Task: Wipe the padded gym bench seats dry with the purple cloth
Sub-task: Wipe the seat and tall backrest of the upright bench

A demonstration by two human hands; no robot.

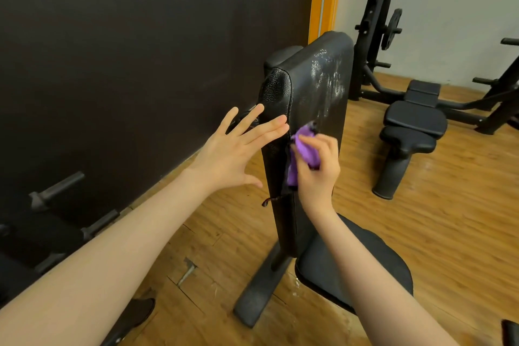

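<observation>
purple cloth (304, 153) soft, light, bunched in right hand (318, 168) at frame centre; left hand (230, 154) spread flat on upright pad (317, 98), wet, probably slippery.

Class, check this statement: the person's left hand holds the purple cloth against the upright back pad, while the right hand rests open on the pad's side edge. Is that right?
Not quite: the hands are swapped. The head view shows the right hand holding the purple cloth against the upright back pad, while the left hand rests open on the pad's side edge.
</observation>
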